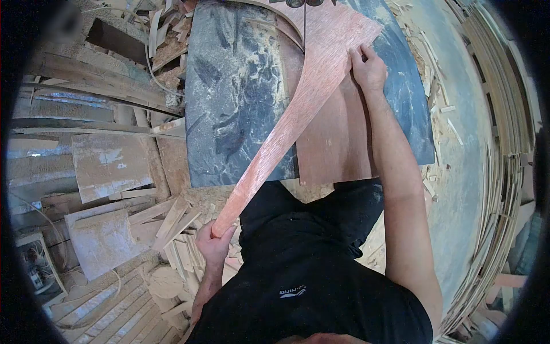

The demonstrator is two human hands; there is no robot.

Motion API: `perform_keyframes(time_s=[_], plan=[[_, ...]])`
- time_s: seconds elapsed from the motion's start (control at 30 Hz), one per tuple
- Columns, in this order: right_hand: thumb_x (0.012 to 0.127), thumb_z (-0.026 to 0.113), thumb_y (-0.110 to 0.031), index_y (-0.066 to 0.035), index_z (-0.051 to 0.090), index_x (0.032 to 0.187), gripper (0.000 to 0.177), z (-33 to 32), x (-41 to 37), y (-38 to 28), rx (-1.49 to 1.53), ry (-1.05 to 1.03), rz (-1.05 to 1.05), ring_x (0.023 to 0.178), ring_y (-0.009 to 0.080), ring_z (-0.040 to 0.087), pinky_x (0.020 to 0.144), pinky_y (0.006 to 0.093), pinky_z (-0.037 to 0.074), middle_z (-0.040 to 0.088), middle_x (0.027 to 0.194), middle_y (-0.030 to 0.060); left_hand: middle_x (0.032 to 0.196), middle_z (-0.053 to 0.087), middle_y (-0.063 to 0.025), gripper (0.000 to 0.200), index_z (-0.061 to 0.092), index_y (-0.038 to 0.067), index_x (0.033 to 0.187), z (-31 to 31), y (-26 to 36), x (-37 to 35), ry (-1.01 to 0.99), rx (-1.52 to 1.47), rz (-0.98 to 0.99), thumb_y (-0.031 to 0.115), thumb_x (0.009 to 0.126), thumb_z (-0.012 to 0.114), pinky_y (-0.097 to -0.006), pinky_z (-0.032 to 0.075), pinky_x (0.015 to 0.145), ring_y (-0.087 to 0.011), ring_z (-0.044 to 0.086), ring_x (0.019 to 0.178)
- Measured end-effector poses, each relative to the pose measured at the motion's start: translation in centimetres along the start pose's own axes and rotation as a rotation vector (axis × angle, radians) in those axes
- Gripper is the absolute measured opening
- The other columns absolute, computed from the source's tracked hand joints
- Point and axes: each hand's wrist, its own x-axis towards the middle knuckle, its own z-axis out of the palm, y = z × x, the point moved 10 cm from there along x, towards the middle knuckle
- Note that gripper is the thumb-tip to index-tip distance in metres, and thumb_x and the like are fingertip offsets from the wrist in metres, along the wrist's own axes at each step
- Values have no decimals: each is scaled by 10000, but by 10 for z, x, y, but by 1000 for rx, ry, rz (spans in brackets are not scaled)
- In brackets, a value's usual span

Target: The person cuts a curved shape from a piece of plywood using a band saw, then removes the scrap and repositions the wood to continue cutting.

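Observation:
A long curved piece of reddish plywood (292, 117) lies across the dusty dark machine table (229, 155), its narrow tail reaching past the near edge. My left hand (215, 242) is wrapped round that tail end. At the wide far part, my right hand (369, 70) pinches the right edge between thumb and fingers. A thin upright saw blade (305, 34) stands at the plywood's left edge, under a dark metal guide (303, 3). Beneath the workpiece lies a brown board (335, 149) on the table. A thin curved strip (281, 28) sits left of the blade.
Wood offcuts (172, 229) and sawdust cover the floor at left, beside dusty boards (112, 166) and a loose cable (150, 57). Stacked long wooden sheets (504, 114) line the right side. Scraps (444, 109) lie along the table's right edge.

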Motion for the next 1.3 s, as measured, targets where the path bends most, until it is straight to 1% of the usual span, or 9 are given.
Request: perform_keyframes(time_s=[0.13,0.23,0.33,0.43,0.63,0.73,0.83,0.93,1.3], plan=[[845,660,-433,-132,695,1076,381,0,0,0,52,29,-10,1042,340,649,901,469,470,700,1082,102,788,679,-80,362,704,-3,935,2,-4,-2,15,-42,-14,124,648,885,-327,510,653,-176,639,711],[856,647,-490,-160,698,1148,443,4,5,2,14,-7,-26,1023,346,669,892,425,510,707,1072,155,801,684,-85,368,701,-7,940,4,-4,-4,17,-85,-13,127,652,887,-331,512,662,-182,643,724],[858,644,-489,-149,693,1117,430,1,4,-2,-35,24,-34,1012,358,667,874,432,510,704,1047,168,821,687,-91,377,697,-10,951,4,-7,-7,39,-37,-1,131,657,887,-335,514,677,-187,647,742],[858,644,-491,-151,690,1127,436,3,9,-1,-5,43,-35,1012,358,668,871,432,511,706,1041,168,839,689,-98,395,695,-7,962,11,-9,-8,4,-84,-61,139,652,892,-338,516,691,-191,650,756],[848,661,-483,-169,699,1135,426,-1,8,-2,57,59,-54,1005,358,671,876,430,516,711,1044,153,810,677,-86,397,697,-4,948,8,-2,-5,31,-109,-26,154,644,898,-332,516,683,-173,638,739],[849,651,-430,-115,702,1069,387,-2,6,-4,65,53,-47,1042,349,650,892,446,497,695,1106,112,788,669,-75,382,698,0,935,7,-3,-3,8,-47,3,156,647,895,-327,511,667,-161,628,721],[842,661,-426,-116,706,1051,377,-1,6,-4,71,-2,-40,1023,350,657,888,446,504,699,1090,119,777,667,-68,372,696,5,921,7,-9,-3,0,-40,-28,159,646,894,-326,506,653,-158,624,709],[842,661,-425,-114,708,1037,370,-2,6,-3,62,57,-77,982,357,669,865,448,516,704,1055,132,775,666,-65,376,693,7,920,5,-3,-4,-34,1,-48,153,640,897,-326,503,648,-160,622,705],[847,653,-435,-117,710,1017,365,-6,3,-7,38,14,-69,939,361,676,830,448,524,705,1018,128,809,676,-68,393,689,9,941,5,-10,-7,2,-30,14,139,638,903,-326,512,660,-161,633,731]])
